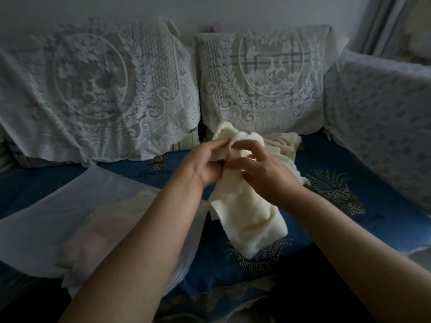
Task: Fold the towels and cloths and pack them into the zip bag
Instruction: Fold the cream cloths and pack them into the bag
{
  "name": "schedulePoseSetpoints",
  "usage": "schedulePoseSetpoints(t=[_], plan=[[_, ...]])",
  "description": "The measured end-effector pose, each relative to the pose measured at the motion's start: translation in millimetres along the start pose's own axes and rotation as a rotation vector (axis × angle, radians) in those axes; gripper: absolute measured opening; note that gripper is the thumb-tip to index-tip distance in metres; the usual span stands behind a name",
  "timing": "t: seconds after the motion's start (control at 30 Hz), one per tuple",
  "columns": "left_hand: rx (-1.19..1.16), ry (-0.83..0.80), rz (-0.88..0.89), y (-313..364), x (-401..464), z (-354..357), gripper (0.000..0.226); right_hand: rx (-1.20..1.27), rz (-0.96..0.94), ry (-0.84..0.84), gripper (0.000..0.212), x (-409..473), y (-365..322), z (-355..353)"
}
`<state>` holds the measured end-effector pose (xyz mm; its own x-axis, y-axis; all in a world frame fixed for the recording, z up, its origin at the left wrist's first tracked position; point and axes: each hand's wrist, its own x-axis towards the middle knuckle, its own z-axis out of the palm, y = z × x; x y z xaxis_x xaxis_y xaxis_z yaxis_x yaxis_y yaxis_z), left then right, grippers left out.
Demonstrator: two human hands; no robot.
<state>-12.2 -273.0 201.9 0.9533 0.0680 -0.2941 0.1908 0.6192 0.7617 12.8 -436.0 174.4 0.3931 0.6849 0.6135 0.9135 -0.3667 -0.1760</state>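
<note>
A dim room, a sofa with a deep blue seat cover stitched with beaded wheat motifs, its two back cushions draped in white lace showing deer inside circles; a pale patterned throw covers the armrest at right, against a plain white wall. Above the seat, a person's left hand and right hand meet around a cream towel, fingers of both clenched on its bunched upper part while the lower end hangs down toward the seat. Just behind it, more cream cloth lies crumpled at the foot of the right cushion. At left, partly hidden by the left forearm, a translucent zip bag rests flat on the seat with folded cream fabric visible inside
</note>
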Motion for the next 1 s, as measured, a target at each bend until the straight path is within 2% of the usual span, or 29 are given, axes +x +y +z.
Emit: schedulePoseSetpoints(t=[0.1,0.17,0.23,0.33,0.4,0.47,0.7,0.77,0.87,0.9,1.0], plan=[[-0.053,0.048,0.063,-2.4,-3.2,-1.3,0.026,-0.032,0.026,0.073,0.013,-0.2,0.9,-5.2],[0.005,0.096,0.161,-1.8,-2.6,-3.1,0.022,-0.008,0.052,0.08,0.021,-0.4,1.0,-8.9],[0.17,0.15,0.322,0.1,-2.3,-5.4,0.018,0.071,0.088,0.084,0.021,0.5,-3.9,-13.4],[0.379,0.169,0.468,2.5,-5.8,-4.3,0.011,0.322,0.27,0.06,0.02,6.0,-14.5,-22.3],[0.527,0.153,0.487,1.4,-8.2,-1.7,0.008,0.473,0.373,0.053,0.021,11.1,-17.1,-26.0],[0.64,0.128,0.468,-1.9,-13.5,2.1,0.016,0.538,0.405,0.09,0.021,14.8,-17.5,-27.5],[0.643,0.032,0.435,-6.7,-23.7,7.2,0.019,0.523,0.513,0.174,0.025,18.3,-12.5,-24.9],[0.607,0.037,0.438,-6.0,-24.7,9.1,0.03,0.494,0.545,0.187,0.026,20.7,-9.2,-25.0],[0.579,0.02,0.468,-9.8,-23.2,12.4,0.069,0.425,0.586,0.185,0.033,25.1,-5.4,-27.6],[0.58,0.006,0.489,-13.1,-22.5,13.7,0.068,0.412,0.605,0.179,0.036,26.6,-4.7,-28.0],[0.526,0.067,0.525,-17.9,-16.4,19.3,0.031,0.431,0.681,0.136,0.043,28.9,-2.9,-29.8]])
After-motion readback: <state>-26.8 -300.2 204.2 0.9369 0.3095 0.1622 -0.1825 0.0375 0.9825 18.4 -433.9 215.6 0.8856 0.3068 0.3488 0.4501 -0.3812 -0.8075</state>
